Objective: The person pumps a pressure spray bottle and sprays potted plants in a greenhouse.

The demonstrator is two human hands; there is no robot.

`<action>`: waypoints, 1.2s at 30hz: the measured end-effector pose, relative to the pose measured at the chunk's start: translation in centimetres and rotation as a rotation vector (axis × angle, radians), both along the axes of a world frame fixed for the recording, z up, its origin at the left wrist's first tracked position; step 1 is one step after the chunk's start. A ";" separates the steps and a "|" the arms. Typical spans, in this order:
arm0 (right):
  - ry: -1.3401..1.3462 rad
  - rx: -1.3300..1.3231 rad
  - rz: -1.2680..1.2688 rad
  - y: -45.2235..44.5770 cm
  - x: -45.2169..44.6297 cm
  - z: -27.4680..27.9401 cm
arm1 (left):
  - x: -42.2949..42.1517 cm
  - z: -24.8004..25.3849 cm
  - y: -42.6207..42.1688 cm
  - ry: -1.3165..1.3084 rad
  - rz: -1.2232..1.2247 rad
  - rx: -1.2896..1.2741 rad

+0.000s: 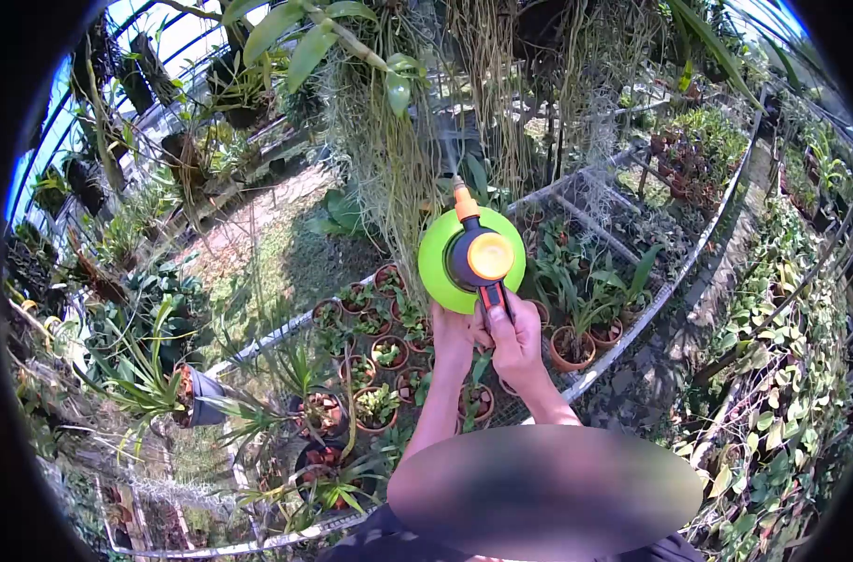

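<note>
A lime-green pump sprayer with a black neck, an orange pump knob and an orange nozzle is held out in front of me. My right hand wraps round its black handle, thumb on top near the red-and-black trigger part. Against the near side of the bottle is my left hand; its fingers are mostly hidden under the bottle. A fine mist rises from the nozzle tip toward long hanging roots just beyond it.
Several small potted plants stand on a mesh bench with a pale metal edge below my arms. Black pots with strappy plants are at the left. Leafy stems hang overhead, and dense vines grow at the right.
</note>
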State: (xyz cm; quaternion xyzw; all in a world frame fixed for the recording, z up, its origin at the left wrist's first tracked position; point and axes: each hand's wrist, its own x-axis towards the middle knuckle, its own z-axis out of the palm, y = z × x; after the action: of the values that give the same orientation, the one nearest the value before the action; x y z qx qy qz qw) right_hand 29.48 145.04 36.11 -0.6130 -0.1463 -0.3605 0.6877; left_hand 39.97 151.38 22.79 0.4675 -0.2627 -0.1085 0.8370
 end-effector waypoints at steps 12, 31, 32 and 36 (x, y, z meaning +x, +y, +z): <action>0.117 0.048 -0.028 -0.9 3.6 -2.4 | 2.0 -3.1 -1.1 0.220 -0.056 -0.138; 0.538 0.075 0.008 -9.4 -4.7 -11.0 | -9.7 -13.4 -3.9 0.702 -0.269 0.175; 0.522 0.075 -0.005 -10.6 -5.5 -11.0 | -10.2 -13.1 -5.1 0.657 -0.282 0.186; 0.448 0.123 -0.057 -15.8 -9.5 -8.8 | -11.8 -11.9 -11.1 0.599 -0.336 0.119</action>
State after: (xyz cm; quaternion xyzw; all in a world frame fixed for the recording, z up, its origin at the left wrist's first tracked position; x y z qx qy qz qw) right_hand 19.95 129.20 27.30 -0.6385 0.0496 -0.2429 0.7286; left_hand 28.15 140.31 10.90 0.4132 -0.0721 -0.3922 0.8187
